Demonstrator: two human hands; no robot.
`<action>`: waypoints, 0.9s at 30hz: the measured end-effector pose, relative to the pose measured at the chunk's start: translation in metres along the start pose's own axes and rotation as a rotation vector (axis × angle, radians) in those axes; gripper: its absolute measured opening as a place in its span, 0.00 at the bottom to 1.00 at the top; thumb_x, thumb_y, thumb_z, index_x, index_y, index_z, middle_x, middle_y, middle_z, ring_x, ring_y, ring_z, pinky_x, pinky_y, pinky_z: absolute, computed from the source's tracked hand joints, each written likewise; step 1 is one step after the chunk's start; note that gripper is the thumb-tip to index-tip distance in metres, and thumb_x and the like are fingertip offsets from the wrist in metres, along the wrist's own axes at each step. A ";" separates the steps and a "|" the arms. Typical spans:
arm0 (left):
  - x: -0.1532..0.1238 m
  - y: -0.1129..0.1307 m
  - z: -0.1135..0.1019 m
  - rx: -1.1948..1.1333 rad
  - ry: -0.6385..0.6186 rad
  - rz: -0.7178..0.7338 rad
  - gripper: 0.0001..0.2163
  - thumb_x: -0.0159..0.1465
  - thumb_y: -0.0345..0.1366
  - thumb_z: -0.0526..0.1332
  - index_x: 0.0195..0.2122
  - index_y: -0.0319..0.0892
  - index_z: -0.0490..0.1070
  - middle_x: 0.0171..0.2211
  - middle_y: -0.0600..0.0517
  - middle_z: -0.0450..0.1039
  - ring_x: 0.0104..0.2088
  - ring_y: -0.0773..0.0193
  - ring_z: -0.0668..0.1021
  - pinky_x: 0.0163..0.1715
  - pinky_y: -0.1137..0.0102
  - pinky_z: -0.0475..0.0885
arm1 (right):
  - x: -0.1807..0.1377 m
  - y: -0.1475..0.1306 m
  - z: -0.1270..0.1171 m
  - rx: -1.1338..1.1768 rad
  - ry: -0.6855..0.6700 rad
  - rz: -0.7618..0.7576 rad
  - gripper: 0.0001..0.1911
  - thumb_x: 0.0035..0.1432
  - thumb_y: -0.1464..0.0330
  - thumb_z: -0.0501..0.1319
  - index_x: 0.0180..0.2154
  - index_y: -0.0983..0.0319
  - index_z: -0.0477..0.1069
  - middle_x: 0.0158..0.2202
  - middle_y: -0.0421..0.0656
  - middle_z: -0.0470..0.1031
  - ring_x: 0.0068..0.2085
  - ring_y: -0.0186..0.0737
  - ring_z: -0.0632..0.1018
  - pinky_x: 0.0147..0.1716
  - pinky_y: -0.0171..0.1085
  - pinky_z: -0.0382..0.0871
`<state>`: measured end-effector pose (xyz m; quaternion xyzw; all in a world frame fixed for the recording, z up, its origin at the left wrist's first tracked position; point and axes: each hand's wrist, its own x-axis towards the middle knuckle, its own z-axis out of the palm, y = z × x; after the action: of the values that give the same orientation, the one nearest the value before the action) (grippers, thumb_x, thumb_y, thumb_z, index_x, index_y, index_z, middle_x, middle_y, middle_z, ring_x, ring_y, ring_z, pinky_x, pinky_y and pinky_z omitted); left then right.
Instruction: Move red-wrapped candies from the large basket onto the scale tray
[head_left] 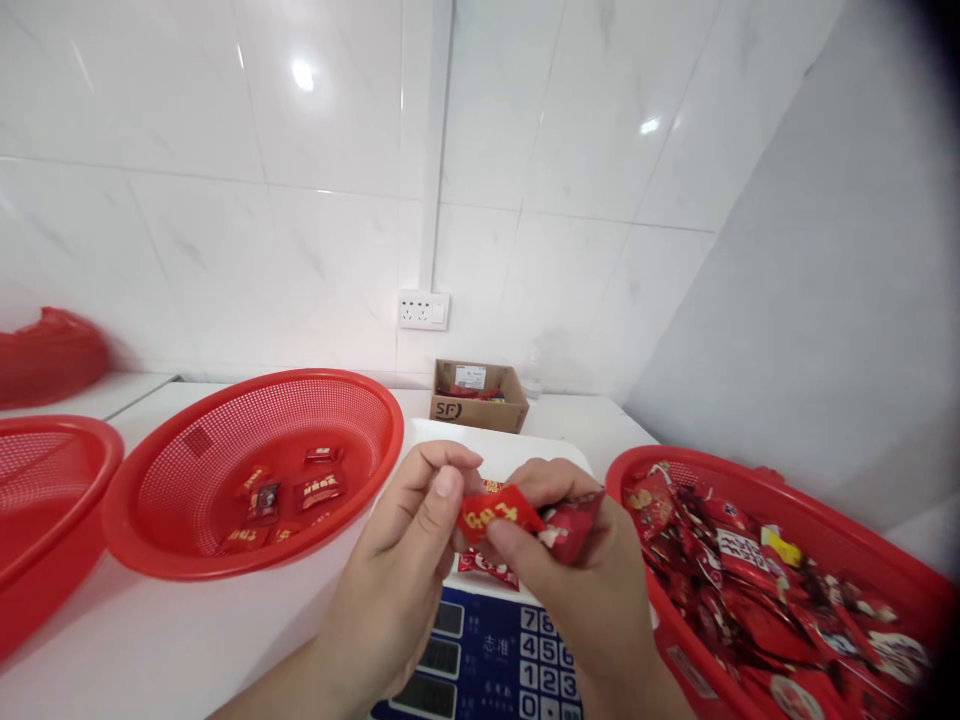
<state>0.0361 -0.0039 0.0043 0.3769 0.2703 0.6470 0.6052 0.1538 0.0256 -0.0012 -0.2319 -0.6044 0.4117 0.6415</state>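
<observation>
As the right hand point(604, 575) grips a bright red packet point(499, 512) and a darker red packet point(571, 528) above a scale point(495, 645) in the head view, the left hand point(405, 565) curls beside them, its hold impossible to tell; a round basket point(161, 455) and a fuller basket point(825, 518) flank the scale.

Three red baskets point(225, 455); one cardboard box point(480, 411); one scale point(491, 650); one outlet plate point(424, 310); two packets point(501, 512) visibly held.
</observation>
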 end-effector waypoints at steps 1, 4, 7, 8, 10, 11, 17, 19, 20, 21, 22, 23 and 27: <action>-0.001 0.000 -0.001 0.007 -0.035 -0.010 0.08 0.62 0.42 0.63 0.38 0.45 0.72 0.31 0.56 0.68 0.31 0.73 0.71 0.32 0.80 0.70 | 0.001 0.000 -0.001 0.068 0.025 0.014 0.10 0.46 0.77 0.66 0.27 0.56 0.70 0.23 0.32 0.74 0.23 0.29 0.74 0.22 0.28 0.69; -0.001 0.001 -0.001 -0.009 -0.126 -0.025 0.06 0.60 0.35 0.66 0.38 0.45 0.72 0.30 0.56 0.70 0.31 0.72 0.74 0.33 0.79 0.71 | 0.003 0.000 -0.007 0.242 -0.020 0.067 0.08 0.50 0.72 0.68 0.30 0.55 0.70 0.24 0.33 0.74 0.23 0.30 0.75 0.22 0.30 0.71; -0.002 0.002 0.000 -0.066 -0.134 -0.020 0.05 0.60 0.31 0.66 0.36 0.44 0.72 0.29 0.56 0.71 0.29 0.73 0.75 0.31 0.80 0.72 | 0.003 -0.001 -0.011 0.281 -0.143 0.099 0.13 0.48 0.66 0.71 0.37 0.54 0.71 0.27 0.34 0.73 0.24 0.30 0.74 0.22 0.30 0.71; -0.003 0.003 0.001 -0.078 -0.128 -0.019 0.04 0.60 0.31 0.66 0.35 0.44 0.72 0.29 0.56 0.71 0.28 0.74 0.74 0.31 0.80 0.72 | 0.002 -0.002 -0.012 0.272 -0.175 0.105 0.18 0.47 0.66 0.72 0.40 0.53 0.71 0.27 0.34 0.73 0.24 0.30 0.74 0.22 0.29 0.70; -0.004 0.004 0.002 -0.094 -0.121 -0.027 0.04 0.60 0.30 0.65 0.35 0.43 0.72 0.29 0.56 0.72 0.29 0.73 0.74 0.31 0.80 0.72 | 0.001 -0.004 -0.012 0.256 -0.228 0.109 0.23 0.45 0.66 0.73 0.44 0.49 0.69 0.28 0.33 0.72 0.25 0.29 0.73 0.23 0.28 0.70; -0.005 0.005 0.002 -0.102 -0.124 -0.038 0.04 0.60 0.29 0.65 0.35 0.43 0.72 0.30 0.55 0.72 0.29 0.73 0.74 0.31 0.80 0.72 | 0.000 -0.006 -0.011 0.245 -0.249 0.108 0.23 0.45 0.65 0.73 0.43 0.49 0.70 0.29 0.34 0.71 0.26 0.29 0.73 0.24 0.28 0.69; -0.006 0.009 0.003 -0.172 -0.158 -0.131 0.06 0.58 0.28 0.66 0.35 0.44 0.73 0.27 0.56 0.71 0.25 0.74 0.74 0.26 0.81 0.72 | 0.000 -0.006 -0.009 0.065 -0.197 -0.099 0.13 0.50 0.59 0.69 0.39 0.52 0.74 0.33 0.38 0.69 0.32 0.34 0.72 0.29 0.32 0.70; -0.007 0.010 0.003 -0.186 -0.156 -0.158 0.07 0.57 0.28 0.67 0.35 0.44 0.73 0.27 0.56 0.70 0.25 0.74 0.74 0.24 0.81 0.71 | 0.000 -0.004 -0.010 0.015 -0.176 -0.164 0.13 0.50 0.58 0.69 0.39 0.51 0.74 0.33 0.39 0.70 0.35 0.36 0.73 0.33 0.34 0.70; -0.007 0.010 0.003 -0.189 -0.157 -0.169 0.07 0.57 0.27 0.67 0.35 0.44 0.73 0.26 0.57 0.70 0.24 0.74 0.74 0.24 0.81 0.71 | 0.000 -0.003 -0.010 0.006 -0.176 -0.176 0.13 0.50 0.58 0.69 0.39 0.51 0.74 0.33 0.39 0.70 0.35 0.36 0.73 0.33 0.35 0.70; -0.007 0.010 0.002 -0.189 -0.163 -0.175 0.07 0.58 0.27 0.66 0.35 0.44 0.73 0.26 0.57 0.70 0.24 0.74 0.74 0.24 0.81 0.71 | 0.000 -0.003 -0.011 0.004 -0.179 -0.177 0.13 0.49 0.58 0.69 0.38 0.52 0.74 0.32 0.39 0.70 0.34 0.36 0.73 0.32 0.35 0.70; -0.008 0.010 0.002 -0.184 -0.168 -0.181 0.07 0.58 0.27 0.66 0.35 0.45 0.73 0.26 0.57 0.70 0.24 0.74 0.74 0.24 0.81 0.71 | 0.000 -0.004 -0.011 -0.001 -0.182 -0.176 0.13 0.49 0.58 0.70 0.37 0.52 0.74 0.32 0.39 0.70 0.33 0.36 0.73 0.31 0.35 0.69; -0.008 0.010 0.002 -0.177 -0.173 -0.184 0.07 0.58 0.27 0.66 0.35 0.45 0.73 0.26 0.57 0.70 0.24 0.75 0.74 0.24 0.81 0.70 | 0.000 -0.004 -0.012 -0.012 -0.182 -0.181 0.13 0.49 0.57 0.70 0.36 0.52 0.74 0.32 0.39 0.71 0.32 0.36 0.73 0.30 0.35 0.69; -0.009 0.007 0.001 -0.158 -0.184 -0.190 0.07 0.58 0.29 0.67 0.36 0.45 0.73 0.26 0.56 0.70 0.23 0.74 0.74 0.23 0.80 0.70 | 0.000 -0.008 -0.013 -0.074 -0.173 -0.217 0.12 0.49 0.57 0.69 0.35 0.53 0.75 0.31 0.40 0.73 0.31 0.37 0.74 0.28 0.36 0.69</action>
<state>0.0324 -0.0138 0.0091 0.3585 0.1964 0.5688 0.7137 0.1683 0.0232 0.0031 -0.1524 -0.6937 0.3359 0.6186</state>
